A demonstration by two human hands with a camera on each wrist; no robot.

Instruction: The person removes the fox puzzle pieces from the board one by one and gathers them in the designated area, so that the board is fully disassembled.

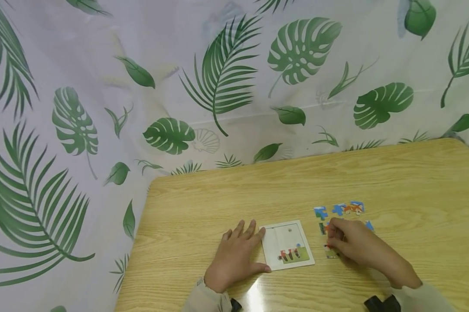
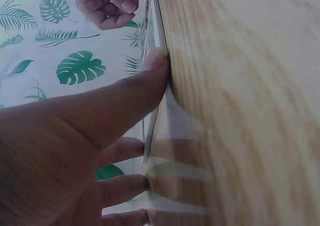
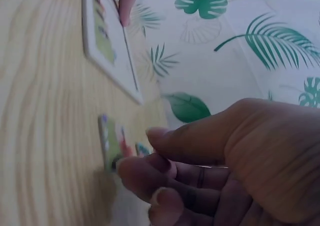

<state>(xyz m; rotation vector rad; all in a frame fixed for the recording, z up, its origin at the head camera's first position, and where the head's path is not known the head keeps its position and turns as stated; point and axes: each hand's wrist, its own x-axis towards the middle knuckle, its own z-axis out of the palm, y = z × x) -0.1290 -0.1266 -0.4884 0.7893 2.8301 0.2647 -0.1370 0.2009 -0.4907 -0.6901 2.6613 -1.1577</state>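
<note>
A white square puzzle board [image 1: 283, 236] lies on the table, with several joined pieces [image 1: 294, 255] in its lower right part. My left hand [image 1: 236, 255] is spread at the board's left side. Its thumb touches the lower left corner and a straight finger touches the upper left edge. To the board's right, my right hand [image 1: 353, 240] hovers over loose puzzle pieces, fingers bent. In the right wrist view, its thumb and forefinger tips stand apart close to a green piece [image 3: 112, 141] on the table. I see nothing held between them. The hand hides some pieces.
Beyond the right hand lie a blue and green piece [image 1: 320, 212] and pieces with an orange fox [image 1: 351, 209]. A blue piece [image 1: 369, 225] shows past the knuckles. The wooden table [image 1: 219, 195] meets a leaf-print curtain [image 1: 234, 86] at its back and left.
</note>
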